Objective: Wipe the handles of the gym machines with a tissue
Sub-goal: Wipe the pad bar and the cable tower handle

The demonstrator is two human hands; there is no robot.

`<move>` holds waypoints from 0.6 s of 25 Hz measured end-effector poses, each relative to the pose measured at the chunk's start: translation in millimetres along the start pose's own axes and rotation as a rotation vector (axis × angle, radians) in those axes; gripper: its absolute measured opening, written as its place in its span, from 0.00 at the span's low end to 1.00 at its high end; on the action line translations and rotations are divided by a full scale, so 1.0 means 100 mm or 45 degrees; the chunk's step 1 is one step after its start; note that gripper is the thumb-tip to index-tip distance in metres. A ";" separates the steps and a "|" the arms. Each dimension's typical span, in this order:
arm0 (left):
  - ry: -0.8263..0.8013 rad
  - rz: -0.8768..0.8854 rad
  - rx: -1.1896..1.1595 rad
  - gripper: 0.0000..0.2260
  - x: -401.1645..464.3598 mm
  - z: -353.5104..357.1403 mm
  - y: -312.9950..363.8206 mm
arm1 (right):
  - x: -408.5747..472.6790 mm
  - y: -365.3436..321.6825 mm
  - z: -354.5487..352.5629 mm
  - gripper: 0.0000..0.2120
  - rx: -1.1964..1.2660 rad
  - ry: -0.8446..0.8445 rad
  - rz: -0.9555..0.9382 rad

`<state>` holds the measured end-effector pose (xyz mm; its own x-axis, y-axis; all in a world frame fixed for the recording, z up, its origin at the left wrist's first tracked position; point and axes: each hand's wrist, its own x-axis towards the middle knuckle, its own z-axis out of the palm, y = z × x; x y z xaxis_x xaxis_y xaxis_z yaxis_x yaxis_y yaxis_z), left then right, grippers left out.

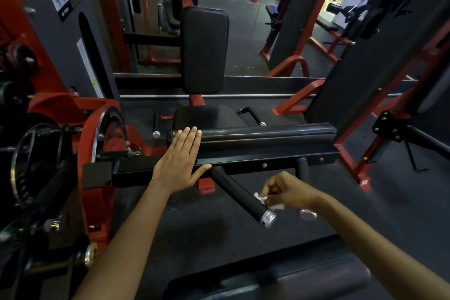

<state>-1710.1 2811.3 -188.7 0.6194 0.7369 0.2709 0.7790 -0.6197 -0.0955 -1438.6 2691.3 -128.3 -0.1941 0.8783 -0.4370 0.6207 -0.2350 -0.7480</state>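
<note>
Right now the fingers [272, 186] of the right hand [286, 192] are pinched together on a small crumpled white tissue [261, 198], pressed against the near end of the black handle [239, 193] just beside them. That handle juts toward the camera from the black crossbar [243, 161] and ends in a silver cap [267, 219] just below the fingers. A second, similar handle [302, 167] lies mostly behind the right hand, with its own silver end [307, 214] showing under the wrist.

Farther out, the left hand [180, 161] lies flat with fingers straight and together, palm on the crossbar, fingertips touching the padded roller [267, 133] beyond it; it holds nothing. Beyond the roller are the seat pad [209, 117] and the upright back pad [204, 48].

The tissue looks thin, soft and light, likely to tear or shed if dragged hard over a textured grip, so bunching it into a wad between thumb and fingertips, as it is held, seems sound. The handle looks rigid and fixed; wrapping the tissue around its barrel and sliding along it would probably cover more than dabbing. The wipe appears to be at the tip end, with the stretch toward the crossbar and the second handle probably left to do.
</note>
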 end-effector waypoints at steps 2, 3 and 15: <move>-0.001 0.001 -0.013 0.38 0.00 0.00 0.00 | -0.14 0.00 -0.12 0.10 -0.032 -0.181 0.048; -0.002 -0.002 -0.018 0.38 0.00 0.00 0.00 | -0.16 0.00 -0.16 0.10 -0.075 -0.237 0.071; -0.007 -0.010 -0.028 0.38 0.01 0.04 -0.01 | 0.72 -0.29 0.42 0.11 0.722 -0.001 0.353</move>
<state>-1710.0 2813.8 -191.8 0.6140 0.7430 0.2665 0.7814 -0.6198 -0.0722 -1502.9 2744.3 -159.0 -0.0846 0.7528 -0.6528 0.1486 -0.6383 -0.7553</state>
